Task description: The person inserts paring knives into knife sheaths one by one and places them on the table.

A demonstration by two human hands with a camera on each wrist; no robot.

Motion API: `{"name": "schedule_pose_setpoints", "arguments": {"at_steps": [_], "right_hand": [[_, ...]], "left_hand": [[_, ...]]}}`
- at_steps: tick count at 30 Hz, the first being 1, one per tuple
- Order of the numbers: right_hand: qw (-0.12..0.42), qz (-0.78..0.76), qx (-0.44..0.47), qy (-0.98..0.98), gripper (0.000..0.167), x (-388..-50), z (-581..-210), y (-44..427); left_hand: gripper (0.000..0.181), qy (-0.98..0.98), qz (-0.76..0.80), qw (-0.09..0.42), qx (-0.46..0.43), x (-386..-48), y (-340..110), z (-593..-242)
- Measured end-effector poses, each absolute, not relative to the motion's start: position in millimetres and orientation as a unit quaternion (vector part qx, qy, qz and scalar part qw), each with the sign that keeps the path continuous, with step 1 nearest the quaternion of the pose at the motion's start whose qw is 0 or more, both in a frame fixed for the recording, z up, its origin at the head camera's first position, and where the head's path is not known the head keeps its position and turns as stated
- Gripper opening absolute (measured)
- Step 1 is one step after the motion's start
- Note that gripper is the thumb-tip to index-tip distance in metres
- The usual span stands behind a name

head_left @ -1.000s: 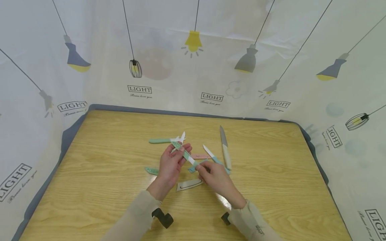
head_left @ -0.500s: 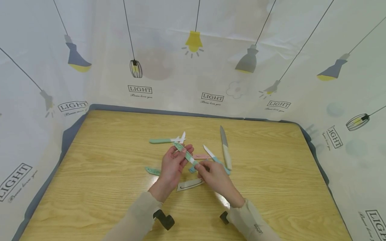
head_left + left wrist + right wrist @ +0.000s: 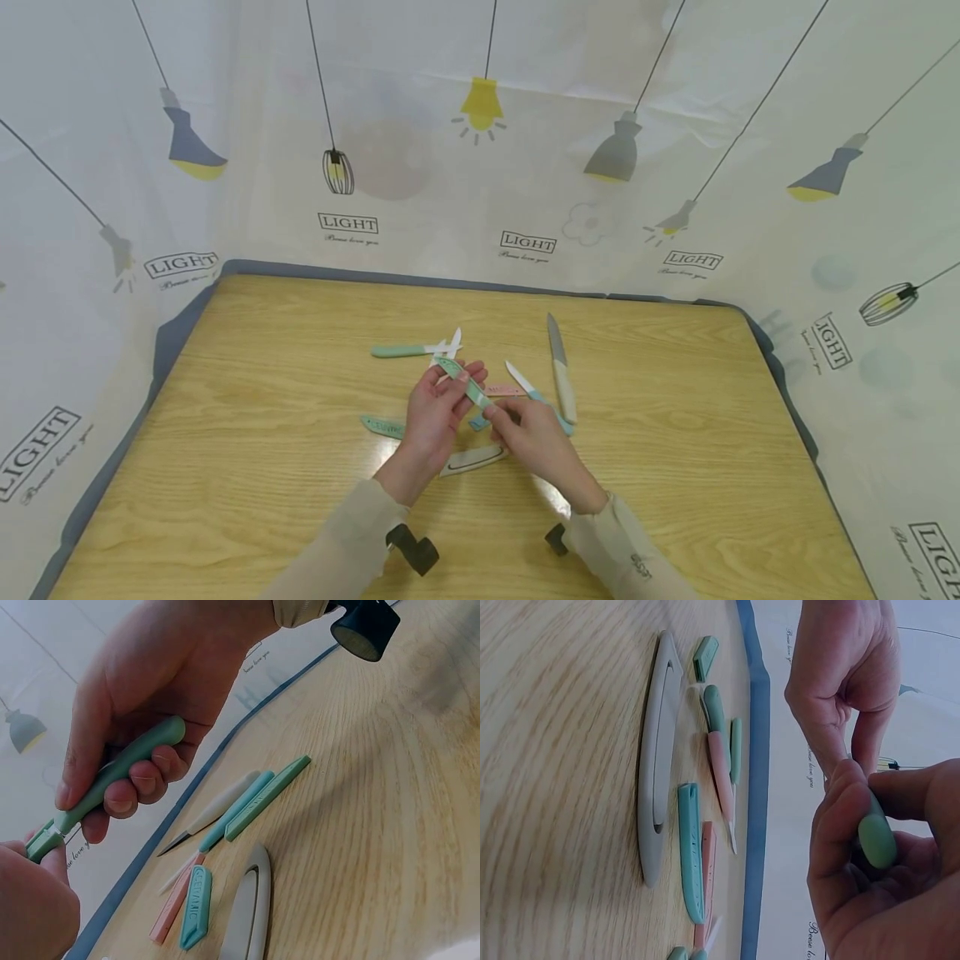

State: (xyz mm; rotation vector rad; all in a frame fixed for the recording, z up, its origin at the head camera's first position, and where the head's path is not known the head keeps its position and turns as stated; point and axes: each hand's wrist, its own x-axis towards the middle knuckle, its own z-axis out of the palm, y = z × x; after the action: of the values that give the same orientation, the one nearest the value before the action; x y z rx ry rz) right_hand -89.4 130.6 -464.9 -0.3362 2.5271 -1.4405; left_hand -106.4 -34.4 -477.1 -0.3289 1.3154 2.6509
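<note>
My left hand [image 3: 431, 408] pinches a green lettered sheath [image 3: 450, 367] above the table, thumb on top. In my right hand [image 3: 536, 437] is the green handle of a paring knife [image 3: 124, 769], fingers curled round it. The knife's white blade [image 3: 480, 400] is mostly inside the sheath; a short stretch shows between the hands. Below lie a beige sheath [image 3: 474, 460], a teal sheath [image 3: 691, 855], a pink sheath [image 3: 504, 389] and another green sheath [image 3: 382, 427]. The left hand hides part of a pink-handled knife [image 3: 720, 769].
At the back left lies a green-handled knife [image 3: 401, 351] with a white blade. To the right are a blue-handled knife [image 3: 522, 380] and a large grey-bladed knife [image 3: 558, 367]. A lettered green piece [image 3: 266, 801] lies beside them. A printed curtain [image 3: 435, 217] surrounds the table.
The white blade has slid deeper into the green sheath, so less of it shows. My left hand has shifted slightly right, towards the right hand, which has stayed nearly still.
</note>
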Motion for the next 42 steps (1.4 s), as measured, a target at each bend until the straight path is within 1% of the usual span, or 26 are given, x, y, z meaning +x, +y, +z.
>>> {"name": "schedule_pose_setpoints", "arguments": {"at_steps": [8, 13, 17, 19, 25, 27, 30, 36, 42], "right_hand": [[0.099, -0.487, -0.124, 0.859, 0.027, -89.9, -466.6, 130.0], [0.098, -0.461, -0.129, 0.873, 0.031, -90.3, -470.7, 131.5], [0.103, -0.439, -0.124, 0.884, 0.022, -90.5, -475.3, 134.1], [0.089, -0.420, -0.127, 0.894, 0.018, -90.5, -477.3, 135.4], [0.010, -0.342, -0.146, 0.928, 0.014, -89.6, -477.8, 141.8], [0.001, -0.329, -0.139, 0.934, 0.014, -89.1, -475.8, 147.6], [0.000, -0.312, -0.115, 0.943, 0.017, -89.3, -472.7, 161.0], [0.005, -0.290, -0.077, 0.954, 0.024, -95.5, -471.8, 198.2], [0.018, -0.284, -0.040, 0.958, 0.031, -105.3, -477.7, 236.1]], "left_hand": [[0.037, 0.444, 0.885, 0.073, -0.120, -107.1, -31.8, -480.1], [0.033, 0.450, 0.881, 0.079, -0.125, -104.5, -31.9, -481.7], [0.035, 0.447, 0.880, 0.074, -0.146, -104.3, -31.4, -481.4], [0.037, 0.444, 0.880, 0.070, -0.151, -105.0, -30.3, -481.6], [0.039, 0.452, 0.878, 0.090, -0.131, -106.6, -28.3, -485.1], [0.037, 0.460, 0.874, 0.092, -0.127, -108.0, -30.5, -487.2], [0.034, 0.473, 0.867, 0.086, -0.130, -110.9, -38.4, -489.9], [0.029, 0.485, 0.856, 0.062, -0.170, -116.7, -57.0, -487.6], [0.031, 0.494, 0.847, 0.047, -0.191, -119.0, -72.5, -485.5]]}}
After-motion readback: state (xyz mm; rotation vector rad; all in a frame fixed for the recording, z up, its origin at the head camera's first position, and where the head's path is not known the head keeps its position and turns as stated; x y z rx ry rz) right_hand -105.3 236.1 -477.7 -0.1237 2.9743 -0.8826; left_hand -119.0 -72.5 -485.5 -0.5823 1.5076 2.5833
